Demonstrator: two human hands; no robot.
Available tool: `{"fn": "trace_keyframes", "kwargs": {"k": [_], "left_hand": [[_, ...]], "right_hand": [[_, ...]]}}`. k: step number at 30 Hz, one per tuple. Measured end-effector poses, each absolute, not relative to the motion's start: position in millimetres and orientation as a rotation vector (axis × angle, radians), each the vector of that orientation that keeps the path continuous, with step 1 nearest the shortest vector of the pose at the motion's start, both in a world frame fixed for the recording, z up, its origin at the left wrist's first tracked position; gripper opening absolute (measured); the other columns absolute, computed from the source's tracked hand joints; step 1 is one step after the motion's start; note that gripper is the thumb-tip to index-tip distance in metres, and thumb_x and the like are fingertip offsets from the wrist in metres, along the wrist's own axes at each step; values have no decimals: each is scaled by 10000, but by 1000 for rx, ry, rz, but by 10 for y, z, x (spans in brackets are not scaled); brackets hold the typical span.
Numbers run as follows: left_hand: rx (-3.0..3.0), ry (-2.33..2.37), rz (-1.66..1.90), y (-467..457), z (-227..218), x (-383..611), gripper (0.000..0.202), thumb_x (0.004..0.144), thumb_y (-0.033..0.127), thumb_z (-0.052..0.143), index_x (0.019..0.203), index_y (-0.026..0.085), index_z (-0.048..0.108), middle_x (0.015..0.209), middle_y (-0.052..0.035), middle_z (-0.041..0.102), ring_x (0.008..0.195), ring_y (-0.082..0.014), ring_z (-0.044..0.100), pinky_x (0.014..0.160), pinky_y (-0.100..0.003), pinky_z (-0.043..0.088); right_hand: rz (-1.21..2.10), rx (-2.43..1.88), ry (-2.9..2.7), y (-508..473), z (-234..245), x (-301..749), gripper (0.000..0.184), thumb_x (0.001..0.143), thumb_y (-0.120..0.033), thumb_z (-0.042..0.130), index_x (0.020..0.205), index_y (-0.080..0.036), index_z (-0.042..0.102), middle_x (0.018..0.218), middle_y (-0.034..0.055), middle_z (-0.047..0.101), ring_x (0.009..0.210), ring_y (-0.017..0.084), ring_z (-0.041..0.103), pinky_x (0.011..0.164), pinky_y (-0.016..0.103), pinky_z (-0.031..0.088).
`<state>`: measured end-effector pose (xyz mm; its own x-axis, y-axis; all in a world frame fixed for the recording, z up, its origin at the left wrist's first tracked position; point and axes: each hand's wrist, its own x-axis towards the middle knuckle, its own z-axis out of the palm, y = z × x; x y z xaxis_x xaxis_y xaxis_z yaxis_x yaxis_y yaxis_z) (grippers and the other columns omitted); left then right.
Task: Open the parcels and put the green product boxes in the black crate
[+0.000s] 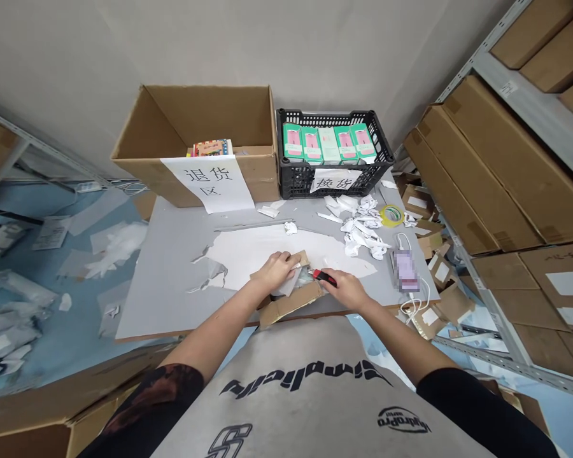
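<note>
A small opened cardboard box (291, 299) lies at the near edge of the grey table (172, 267). My left hand (277, 268) is closed on a pale packet that comes out of the box's top, next to its raised flap. My right hand (347, 289) is closed round a red and black utility knife (325, 277), whose tip points left at the box. Both hands rest low over the table, a hand's width apart.
At the back stand a large open carton (195, 140) with a paper sign and a black crate (334, 152) of green and pink boxes. Crumpled white papers (363, 222), a yellow tape roll (391, 214) and a phone (405, 267) with a cable lie right. Shelves of cartons line the right.
</note>
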<state>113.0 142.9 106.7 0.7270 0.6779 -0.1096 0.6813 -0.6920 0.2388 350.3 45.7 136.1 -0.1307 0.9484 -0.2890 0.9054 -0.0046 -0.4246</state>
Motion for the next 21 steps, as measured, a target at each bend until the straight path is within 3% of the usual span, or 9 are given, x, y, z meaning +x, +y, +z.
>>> {"fn": "trace_keyframes", "kwargs": {"k": [7, 12, 17, 21], "left_hand": [[2763, 1025, -100, 1382, 1037, 1230, 365, 963, 269, 465, 1313, 183, 521, 1128, -132, 613, 1044, -258, 593, 970, -402, 434], [2794, 997, -148, 1345, 1020, 1223, 376, 969, 239, 445, 1330, 163, 521, 1117, -157, 630, 1020, -275, 618, 926, -414, 459], [2699, 1010, -117, 1357, 1095, 1188, 436, 974, 233, 443, 1410, 218, 452, 973, -87, 681, 940, -240, 651, 838, -346, 496], [2612, 1179, -185, 1421, 1201, 1252, 329, 977, 247, 427, 1263, 198, 580, 935, -95, 693, 888, -234, 673, 769, -320, 500]], "right_hand": [[488, -2205, -2440, 540, 1445, 3523, 504, 993, -521, 355, 1432, -295, 458, 1114, 113, 691, 959, 249, 658, 775, 307, 455], [415, -2134, -2533, 618, 1373, 3526, 510, 997, -515, 339, 1435, -281, 456, 1099, 126, 685, 954, 264, 655, 768, 317, 454], [265, -2439, -2102, 902, 1280, 3895, 523, 1009, -501, 304, 1458, -263, 426, 1147, 132, 672, 951, 273, 659, 777, 346, 460], [470, -2383, -2000, 1069, 1054, 4124, 489, 994, -501, 379, 1405, -249, 459, 1174, 108, 662, 1021, 256, 632, 824, 335, 453]]}}
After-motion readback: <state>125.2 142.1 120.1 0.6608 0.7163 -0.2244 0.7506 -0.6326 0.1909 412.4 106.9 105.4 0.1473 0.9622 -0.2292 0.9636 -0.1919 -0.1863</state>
